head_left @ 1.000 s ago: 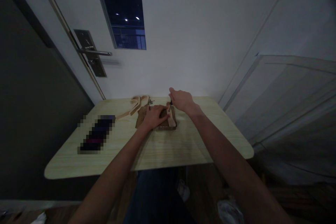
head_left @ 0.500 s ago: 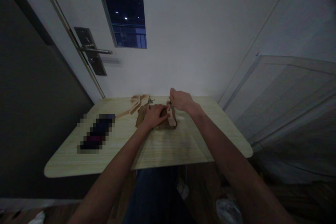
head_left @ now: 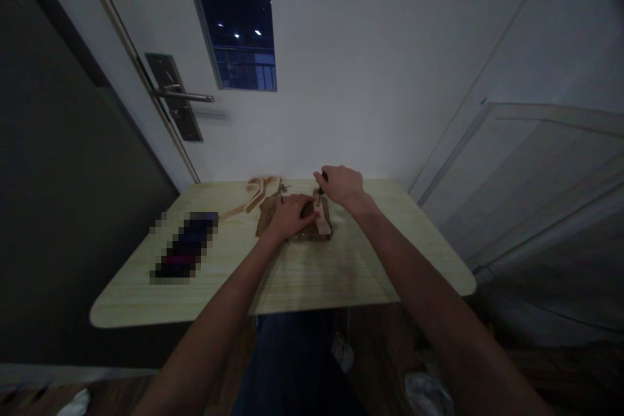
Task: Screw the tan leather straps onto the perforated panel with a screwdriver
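Note:
My left hand [head_left: 291,216] lies flat with fingers spread on a brown, rough-edged slab [head_left: 267,213], perhaps cardboard. Its thumb and index fingertips touch the near side of a pale wooden piece [head_left: 322,218] on the slab's right end. Above that piece, my right hand [head_left: 343,183] is closed around a screwdriver [head_left: 320,193] with a dark handle. The screwdriver's shaft points down onto the wood, and its tip is too small to make out. Behind the slab is a small heap of metal screws [head_left: 285,188].
Curved pale wooden parts [head_left: 258,192] lie at the back left of the light wood-grain table [head_left: 302,279]. A pixelated dark object [head_left: 188,247] rests on the left side. A white door with a metal handle [head_left: 188,97] stands right behind the table.
My right hand has turned about the screwdriver, so more of the dark handle shows. My left hand stays on the slab. The whole view has shifted slightly.

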{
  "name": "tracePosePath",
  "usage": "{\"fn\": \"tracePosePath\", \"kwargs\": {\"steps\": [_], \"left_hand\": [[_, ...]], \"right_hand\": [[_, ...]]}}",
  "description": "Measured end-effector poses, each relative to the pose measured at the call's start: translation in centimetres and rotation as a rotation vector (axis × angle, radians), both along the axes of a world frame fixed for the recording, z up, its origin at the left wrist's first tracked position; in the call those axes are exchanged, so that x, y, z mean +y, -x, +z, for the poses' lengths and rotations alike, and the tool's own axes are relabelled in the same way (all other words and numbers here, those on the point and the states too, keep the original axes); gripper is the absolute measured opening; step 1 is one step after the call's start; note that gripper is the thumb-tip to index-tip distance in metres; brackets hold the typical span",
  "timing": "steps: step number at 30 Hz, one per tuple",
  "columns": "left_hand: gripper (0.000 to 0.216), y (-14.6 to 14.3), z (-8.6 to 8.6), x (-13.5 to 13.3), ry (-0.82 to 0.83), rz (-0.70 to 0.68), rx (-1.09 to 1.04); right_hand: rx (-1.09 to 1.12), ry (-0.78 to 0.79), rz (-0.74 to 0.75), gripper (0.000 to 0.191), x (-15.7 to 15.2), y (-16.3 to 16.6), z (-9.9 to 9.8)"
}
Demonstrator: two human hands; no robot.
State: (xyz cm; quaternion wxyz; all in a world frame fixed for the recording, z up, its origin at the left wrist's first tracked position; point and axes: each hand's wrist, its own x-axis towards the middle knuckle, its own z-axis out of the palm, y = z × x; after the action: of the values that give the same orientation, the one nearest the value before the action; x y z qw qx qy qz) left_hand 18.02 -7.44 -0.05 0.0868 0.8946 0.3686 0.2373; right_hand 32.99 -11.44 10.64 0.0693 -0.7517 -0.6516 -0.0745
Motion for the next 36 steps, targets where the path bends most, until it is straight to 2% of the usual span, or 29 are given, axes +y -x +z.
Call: {"fn": "tracePosePath", "kwargs": {"steps": [9, 17, 22, 29, 32, 36], "left_hand": [[0.039, 0.0, 0.3, -0.2, 0.015, 0.0, -0.003], [0.039, -0.1, 0.3, -0.2, 0.002, 0.002, 0.013], [0.039, -0.1, 0.2, -0.2, 0.013, 0.002, 0.0], [0.039, 0.0, 0.2, -0.1, 0.015, 0.0, 0.005], [0.039, 0.0, 0.3, -0.2, 0.014, 0.004, 0.01], [0.038, -0.1, 0.4, -0.3, 0.014, -0.003, 0.01]], "right_hand": [[0.124, 0.008, 0.068, 0.04, -0.4, 0.0, -0.8], [0.019, -0.062, 0.16, 0.031, -0.1, -0.1, -0.8], [0.089, -0.121, 0.141, 0.032, -0.2, 0.3, -1.3], [0.023, -0.064, 0.023, 0.041, -0.1, 0.4, -1.0], [0.021, -0.056, -0.005, 0.038, -0.1, 0.7, -1.1], [0.036, -0.101, 0.039, 0.037, -0.1, 1.0, -1.5]]}}
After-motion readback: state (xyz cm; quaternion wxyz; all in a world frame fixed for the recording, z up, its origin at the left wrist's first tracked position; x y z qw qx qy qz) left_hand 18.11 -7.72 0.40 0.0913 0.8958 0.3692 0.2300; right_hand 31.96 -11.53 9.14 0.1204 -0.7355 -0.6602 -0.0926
